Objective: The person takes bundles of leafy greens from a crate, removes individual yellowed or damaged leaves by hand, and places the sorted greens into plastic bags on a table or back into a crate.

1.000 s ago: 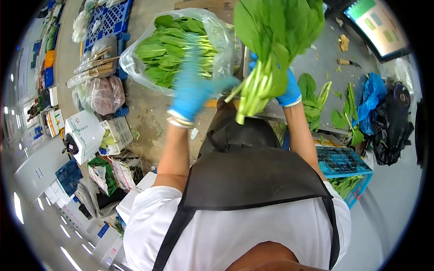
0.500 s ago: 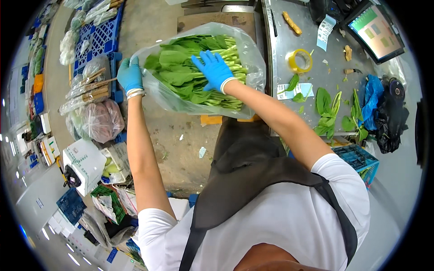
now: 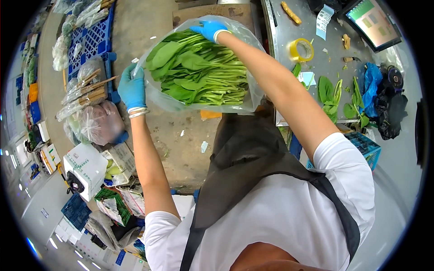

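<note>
A large clear plastic bag (image 3: 162, 105) lies in front of me, its mouth spread wide around a thick heap of leafy greens (image 3: 199, 67). The leaves point left and the pale stems right. My left hand (image 3: 132, 88), in a blue glove, is closed on the bag's left rim. At the far side of the heap, inside the bag, is my right hand (image 3: 210, 30), gloved too. Its visible fingers stretch leftward along the greens' far edge; the others are partly hidden.
On the right stands a metal table (image 3: 289, 38) with a roll of yellow tape (image 3: 301, 49), loose leaves (image 3: 331, 97), a small knife (image 3: 351, 59) and a screen (image 3: 371, 25). Blue pallets (image 3: 92, 40) with bagged goods and a white foam box (image 3: 85, 167) are at left.
My right hand has moved from the top of the greens to their far edge. The left hand still holds the bag's rim, a little lower in view.
</note>
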`<state>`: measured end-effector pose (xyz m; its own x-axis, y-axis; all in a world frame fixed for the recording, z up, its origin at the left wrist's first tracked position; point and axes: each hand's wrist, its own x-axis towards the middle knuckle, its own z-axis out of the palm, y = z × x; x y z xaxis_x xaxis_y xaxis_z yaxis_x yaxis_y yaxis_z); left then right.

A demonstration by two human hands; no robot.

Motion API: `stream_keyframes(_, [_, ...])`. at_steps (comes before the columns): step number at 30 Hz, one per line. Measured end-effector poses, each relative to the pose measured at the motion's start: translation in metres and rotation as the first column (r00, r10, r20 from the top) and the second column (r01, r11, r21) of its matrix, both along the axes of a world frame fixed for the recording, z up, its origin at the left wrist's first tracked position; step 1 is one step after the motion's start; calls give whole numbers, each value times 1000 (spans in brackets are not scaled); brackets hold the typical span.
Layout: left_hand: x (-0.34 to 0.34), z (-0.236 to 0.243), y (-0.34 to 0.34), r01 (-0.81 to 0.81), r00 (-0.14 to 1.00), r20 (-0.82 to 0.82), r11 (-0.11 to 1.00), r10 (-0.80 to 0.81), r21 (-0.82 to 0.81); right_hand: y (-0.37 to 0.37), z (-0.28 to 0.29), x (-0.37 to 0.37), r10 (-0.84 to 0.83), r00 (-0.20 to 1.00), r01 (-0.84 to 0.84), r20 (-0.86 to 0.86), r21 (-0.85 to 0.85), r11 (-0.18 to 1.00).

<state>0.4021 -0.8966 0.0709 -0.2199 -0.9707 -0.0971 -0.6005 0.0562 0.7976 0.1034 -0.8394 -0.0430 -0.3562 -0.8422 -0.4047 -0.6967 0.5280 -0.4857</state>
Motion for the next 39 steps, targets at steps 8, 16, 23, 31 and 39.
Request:
stream_keyframes(8, [-2, -19, -5, 68, 994, 90, 989, -57, -135, 71, 17, 5, -8, 1000, 13, 14, -385, 923])
stream_keyframes(16, [-21, -18, 13, 57, 990, -126, 996, -66, -74, 87, 19, 10, 213, 963, -232, -162, -106, 967])
stream_keyframes(23, [-35, -14, 21, 95, 983, -132, 972, -125, -215, 65, -15, 9, 146, 989, -136, -6, -402, 905])
stream_keyframes(31, [-33, -27, 11, -25, 910, -414, 995, -18, -99, 100, -5, 55, 508, 781, -611, -362, -281, 740])
stream_keyframes(39, [-100, -17, 96, 515, 843, 227, 609, -488, -603, 68, 10, 9, 548, 836, -529, 22, -232, 816])
